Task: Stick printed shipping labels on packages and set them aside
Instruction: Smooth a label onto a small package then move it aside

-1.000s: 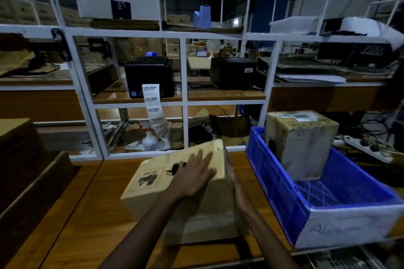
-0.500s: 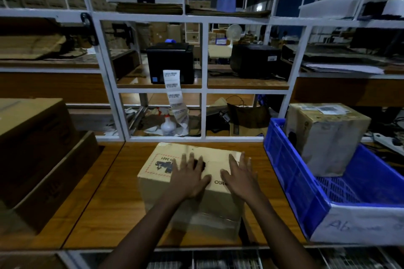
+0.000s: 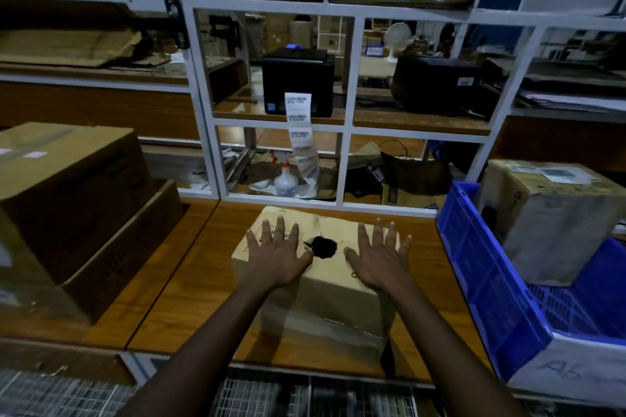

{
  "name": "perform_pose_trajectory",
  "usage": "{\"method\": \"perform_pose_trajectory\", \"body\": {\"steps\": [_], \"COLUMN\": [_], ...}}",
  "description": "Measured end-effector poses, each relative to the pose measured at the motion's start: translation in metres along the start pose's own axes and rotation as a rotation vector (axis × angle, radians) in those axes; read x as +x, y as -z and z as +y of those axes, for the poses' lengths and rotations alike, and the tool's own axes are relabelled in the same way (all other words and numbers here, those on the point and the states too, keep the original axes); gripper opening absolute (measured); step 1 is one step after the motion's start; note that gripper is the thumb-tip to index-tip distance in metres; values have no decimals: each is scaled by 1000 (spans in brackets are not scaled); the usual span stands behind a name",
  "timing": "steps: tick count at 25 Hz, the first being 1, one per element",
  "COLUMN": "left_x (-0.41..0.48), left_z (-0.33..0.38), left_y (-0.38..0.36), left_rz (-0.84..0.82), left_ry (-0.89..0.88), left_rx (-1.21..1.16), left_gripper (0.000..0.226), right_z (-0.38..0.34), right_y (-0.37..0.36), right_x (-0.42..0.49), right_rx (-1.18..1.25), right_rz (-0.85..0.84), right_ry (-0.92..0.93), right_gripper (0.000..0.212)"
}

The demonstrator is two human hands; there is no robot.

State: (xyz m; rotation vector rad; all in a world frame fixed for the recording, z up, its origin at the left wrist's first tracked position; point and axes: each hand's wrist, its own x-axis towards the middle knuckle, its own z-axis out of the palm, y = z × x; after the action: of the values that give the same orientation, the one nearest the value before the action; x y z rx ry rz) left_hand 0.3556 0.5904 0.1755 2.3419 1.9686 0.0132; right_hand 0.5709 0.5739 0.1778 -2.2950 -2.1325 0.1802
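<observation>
Package: plain cardboard box (image 3: pixel 338 301) standing upright on the wooden worktop (image 3: pixel 189 281), about midway between the left and right edges and closer to the rear edge than to the front. Top face carries a dark ragged patch (image 3: pixel 321 245) near its middle; faint red print under the left hand, not legible.

Left hand (image 3: pixel 277 256): palm down over the left half of the box top, fingers straight and fanned apart, nothing pinched. Right hand (image 3: pixel 379 259): same posture over the right half, fingers spread. Cannot tell whether the palms touch the cardboard or sit just above it.

Beyond the rear edge, behind a white frame: black label printer (image 3: pixel 298 81) on a shelf, a strip of printed labels (image 3: pixel 299 122) hanging from its front. Spray bottle (image 3: pixel 285 176) just beside the strip's lower end. Second black printer (image 3: pixel 437 81) to the right on the same shelf.

Right edge of worktop: blue crate (image 3: pixel 487 281) holding a second box (image 3: pixel 555 223), a white label (image 3: pixel 555 173) on its top.

Left edge: stacked large cartons (image 3: pixel 67 186).
</observation>
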Motion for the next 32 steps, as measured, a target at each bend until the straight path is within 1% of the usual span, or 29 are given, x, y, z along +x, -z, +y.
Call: {"method": "perform_pose_trajectory", "body": {"steps": [3,6,8,10,13,16,18,22,27,30,32], "left_x": [-5,-13,-11,2,24,30,31,32,32,34,37], "left_z": [1,0,-2,-5,-8,-6,-5,-6,-9,-9,-14], "left_y": [-1,-3,-2,3,11,6,4,3,6,5,4], "left_rz": [-2,9,-6,-37,-32,36,68,62,38,33,30], "left_ry": [26,50,69,123,202,218,219,212,194,191,152], "left_rx": [1,-15,-43,-88,-180,-188,-168,-144,-168,-146,-113], "left_gripper": [76,76,80,91,109,116,116,112,104,104,104], "right_z": [-10,-20,-23,-25,-24,-26,-27,-30,-31,-31,-32], "right_y": [1,3,3,0,-7,-9,-9,-8,-7,-5,-3], "right_x": [22,38,42,41,37,39,40,36,32,34,33], "right_rx": [16,151,224,244,224,204,192,213,226,220,227], "right_rz": [78,225,288,321,331,353,368,364,371,340,317], "right_ry": [99,222,207,158,102,81,61,48,54,56,54], "right_gripper": [73,50,46,48,55,52,50,47,47,47,44]}}
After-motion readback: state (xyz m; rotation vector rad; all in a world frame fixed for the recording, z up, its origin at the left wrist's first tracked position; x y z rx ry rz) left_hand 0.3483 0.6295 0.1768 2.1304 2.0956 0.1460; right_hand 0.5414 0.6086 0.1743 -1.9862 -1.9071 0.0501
